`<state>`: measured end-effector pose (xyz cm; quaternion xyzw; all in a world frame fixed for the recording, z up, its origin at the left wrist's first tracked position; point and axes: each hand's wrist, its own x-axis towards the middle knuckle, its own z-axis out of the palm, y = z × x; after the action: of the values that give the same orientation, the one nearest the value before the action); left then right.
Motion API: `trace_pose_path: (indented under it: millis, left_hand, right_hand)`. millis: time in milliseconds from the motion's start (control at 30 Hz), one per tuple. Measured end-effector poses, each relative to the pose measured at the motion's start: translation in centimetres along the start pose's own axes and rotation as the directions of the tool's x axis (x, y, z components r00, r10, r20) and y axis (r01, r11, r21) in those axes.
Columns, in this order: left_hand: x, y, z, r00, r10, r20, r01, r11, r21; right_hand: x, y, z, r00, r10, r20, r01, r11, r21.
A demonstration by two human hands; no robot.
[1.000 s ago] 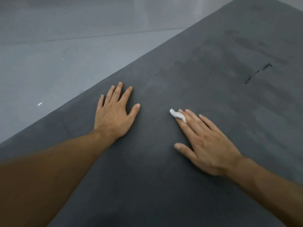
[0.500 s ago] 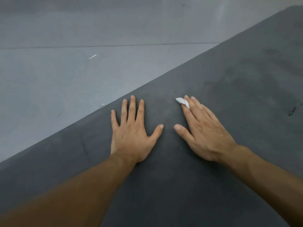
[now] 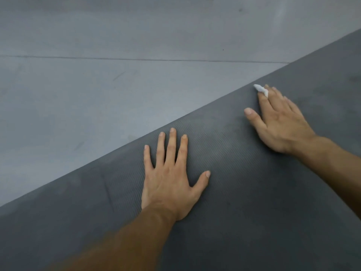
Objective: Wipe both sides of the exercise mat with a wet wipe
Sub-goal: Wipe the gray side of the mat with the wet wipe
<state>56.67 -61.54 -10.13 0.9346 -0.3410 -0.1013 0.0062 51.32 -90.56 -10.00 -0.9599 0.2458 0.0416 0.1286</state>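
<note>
wiping the mat close to its far edge, one hand bracing

the left hand [image 3: 168, 178] lies flat on the dark mat [image 3: 254, 212], fingers straight and spread, holding nothing, fingertips near the mat's far edge. the right hand [image 3: 281, 122] is flat too, fingers straight, pressing a small white wipe [image 3: 260, 89] under its fingertips just beside that same edge, where the mat meets the grey floor [image 3: 97, 94]. the wipe is a mere scrap, mostly hidden, so i judge it could slip out from under the fingers, or run off the edge onto the floor and pick up grit. a hard push might ruck the mat if the bracing hand eases. whether the other face is done cannot be told.
</note>
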Motion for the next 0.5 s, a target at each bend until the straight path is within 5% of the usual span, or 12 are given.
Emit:
trace_pose_path:
  millis: [167, 333, 500]
  left_hand:
    - [0.1, 0.0, 0.1, 1.0, 0.004, -0.008, -0.004, 1.0, -0.001]
    - [0.1, -0.1, 0.4, 1.0, 0.001, -0.017, -0.001, 1.0, -0.015]
    - [0.1, -0.2, 0.5, 1.0, 0.003, -0.018, -0.003, 1.0, 0.009]
  right_hand:
    - [-0.8, -6.6, 1.5, 0.985, -0.169, 0.025, 0.167, 0.984, 0.067]
    - [-2.4, -10.5, 2.5, 0.877, -0.464, 0.125, 0.46, 0.886, 0.06]
    - [1.1, -4.9, 1.2, 0.946, -0.325, -0.003, 0.325, 0.946, 0.017]
